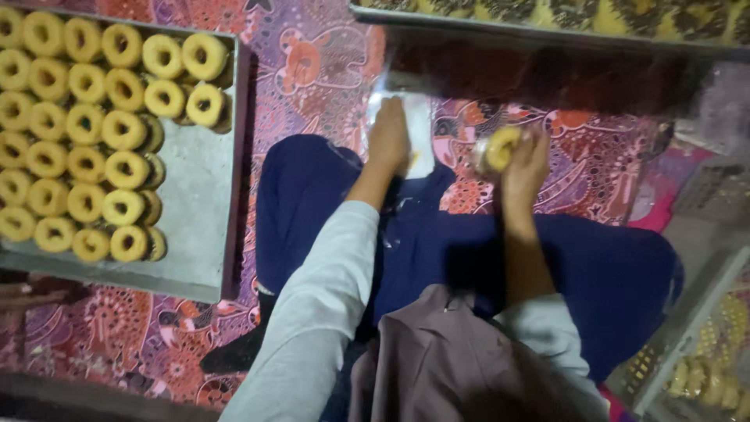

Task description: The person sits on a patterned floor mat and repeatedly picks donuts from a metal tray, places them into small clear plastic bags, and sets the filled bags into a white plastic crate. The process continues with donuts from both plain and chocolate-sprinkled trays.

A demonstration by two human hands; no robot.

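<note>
Nearest the lens is a brownish cloth (445, 363) draped at the person's chest, with grey sleeves (312, 312) running forward from it over dark blue trousers (547, 258) — the person sits cross-legged on the floor, one dark sock (234, 352) poking out at the lower left.

The left hand (388, 137) lies palm down, fingers together and flat, pressing a clear bag (410, 117) onto the mat just past the knee. The right hand (525, 160) is curled round a yellow ring cake (500, 148), gripping it just right of the bag and level with it; the picture is blurred there, so the finger hold cannot be told more closely.

The floor is covered by a patterned mat (312, 70) in pink, orange and purple. On it to the left sits a grey metal tray (199, 227) with rows of yellow rings (86, 133) filling its left part, the right strip bare. Along the top edge runs a second tray (547, 35) — its contents yellow and dark, hard to make out. At the lower right a clear box (695, 367) holds more yellow pieces. Light is dim, with a deep shadow under the top tray
</note>
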